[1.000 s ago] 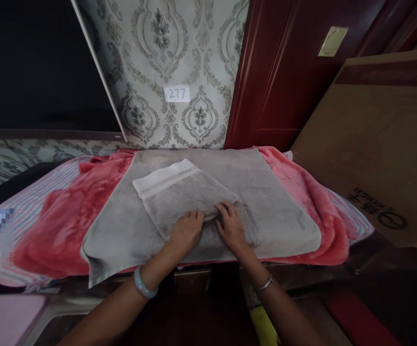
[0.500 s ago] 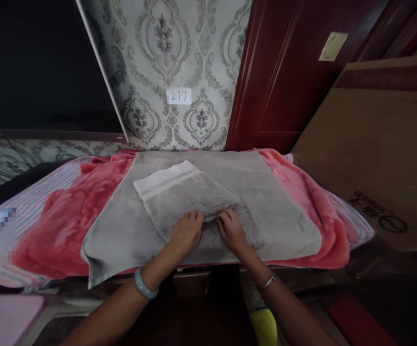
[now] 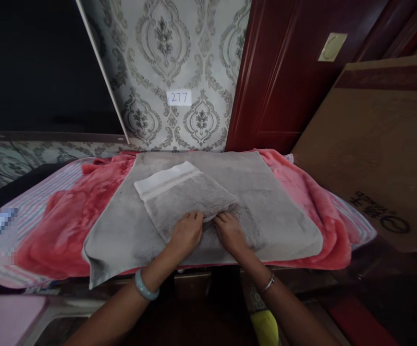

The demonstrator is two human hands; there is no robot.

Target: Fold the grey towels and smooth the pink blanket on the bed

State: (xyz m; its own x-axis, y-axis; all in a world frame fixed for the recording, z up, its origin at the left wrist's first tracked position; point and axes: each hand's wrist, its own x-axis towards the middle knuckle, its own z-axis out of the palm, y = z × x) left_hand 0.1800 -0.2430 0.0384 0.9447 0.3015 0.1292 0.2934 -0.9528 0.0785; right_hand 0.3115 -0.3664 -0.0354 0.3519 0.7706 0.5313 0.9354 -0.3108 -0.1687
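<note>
A small grey folded towel (image 3: 185, 194) with a white band at its far end lies on top of a large grey towel (image 3: 276, 211). My left hand (image 3: 186, 232) rests flat on the small towel's near edge, fingers stretched out. Beside it, my right hand (image 3: 230, 231) has its fingertips tucked at the small towel's near right corner, pressing the fold. The two hands almost touch. A pale bangle sits on my left wrist and a thin bracelet on my right.
A pink fleece blanket (image 3: 60, 226) and a striped sheet (image 3: 31, 204) lie under the towels. A large cardboard box (image 3: 374, 144) leans at the right. A dark red door (image 3: 284, 72) and patterned wallpaper with a "277" label (image 3: 178, 97) stand behind.
My right hand has slid a little left toward my left hand along the small towel's near edge. The left hand and the towels have stayed in place.
</note>
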